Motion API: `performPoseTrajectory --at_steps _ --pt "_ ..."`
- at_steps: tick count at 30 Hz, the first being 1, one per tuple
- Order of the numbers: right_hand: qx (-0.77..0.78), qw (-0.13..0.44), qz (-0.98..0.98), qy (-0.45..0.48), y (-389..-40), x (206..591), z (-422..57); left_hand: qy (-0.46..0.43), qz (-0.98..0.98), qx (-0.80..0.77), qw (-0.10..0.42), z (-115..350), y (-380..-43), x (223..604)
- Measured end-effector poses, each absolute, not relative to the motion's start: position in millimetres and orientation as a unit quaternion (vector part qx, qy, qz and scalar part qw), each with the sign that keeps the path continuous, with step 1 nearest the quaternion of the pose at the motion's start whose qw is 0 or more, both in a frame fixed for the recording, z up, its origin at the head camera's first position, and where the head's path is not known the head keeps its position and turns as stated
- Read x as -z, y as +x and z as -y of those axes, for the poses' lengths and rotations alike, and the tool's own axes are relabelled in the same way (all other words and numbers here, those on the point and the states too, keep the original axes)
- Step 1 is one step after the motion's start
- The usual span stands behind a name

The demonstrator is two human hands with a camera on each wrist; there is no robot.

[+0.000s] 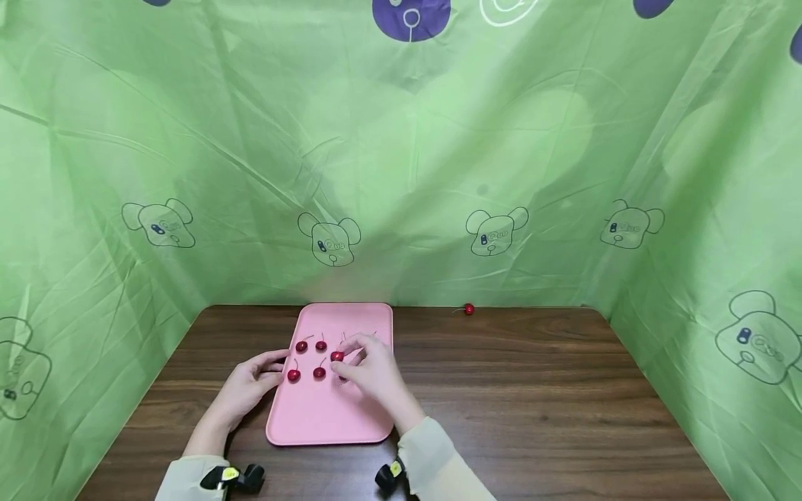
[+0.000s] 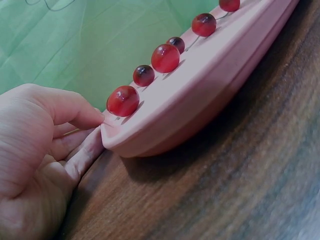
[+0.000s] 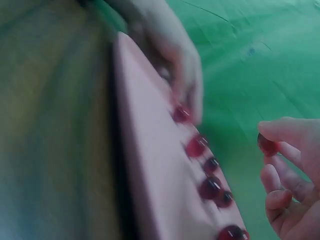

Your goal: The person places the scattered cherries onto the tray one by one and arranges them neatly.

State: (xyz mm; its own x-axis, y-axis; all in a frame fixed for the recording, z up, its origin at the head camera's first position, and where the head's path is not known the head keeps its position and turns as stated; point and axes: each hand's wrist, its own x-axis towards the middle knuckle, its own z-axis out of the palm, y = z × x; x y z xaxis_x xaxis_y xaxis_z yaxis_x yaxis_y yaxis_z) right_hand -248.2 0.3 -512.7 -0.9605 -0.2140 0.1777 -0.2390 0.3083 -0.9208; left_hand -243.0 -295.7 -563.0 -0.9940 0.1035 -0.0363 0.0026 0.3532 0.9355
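Note:
Between thumb and fingers, my right hand [image 1: 374,370] pinches a red cherry [image 3: 268,145], held above the pink tray [image 1: 328,421]. Several more cherries with thin stems lie on that tray in rows, among them one [image 1: 294,376] by its left side and another [image 1: 319,373] beside it. Part of the rows is hidden behind the right hand in the head view. My left hand [image 1: 246,387] grips the tray's left rim, its fingertips right at the edge close to the nearest cherry [image 2: 123,101] in the left wrist view.
A lone cherry [image 1: 469,309] lies at the far edge of the dark wooden table [image 1: 532,396], right of the tray. Green cloth [image 1: 401,174] with bear-face drawings hangs behind and on both sides. Each wrist wears a small black camera.

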Motion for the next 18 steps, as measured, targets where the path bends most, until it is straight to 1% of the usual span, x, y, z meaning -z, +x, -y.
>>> performPoseTrajectory --at_steps 6,18 --pt "-0.546 0.011 0.818 0.179 -235.2 514.0 24.3 0.035 -0.822 -0.566 0.039 295.5 -244.6 563.4" --pt "-0.550 0.001 0.813 0.189 -220.0 524.8 52.4 0.058 -0.818 -0.571 0.029 296.7 -243.3 564.8"
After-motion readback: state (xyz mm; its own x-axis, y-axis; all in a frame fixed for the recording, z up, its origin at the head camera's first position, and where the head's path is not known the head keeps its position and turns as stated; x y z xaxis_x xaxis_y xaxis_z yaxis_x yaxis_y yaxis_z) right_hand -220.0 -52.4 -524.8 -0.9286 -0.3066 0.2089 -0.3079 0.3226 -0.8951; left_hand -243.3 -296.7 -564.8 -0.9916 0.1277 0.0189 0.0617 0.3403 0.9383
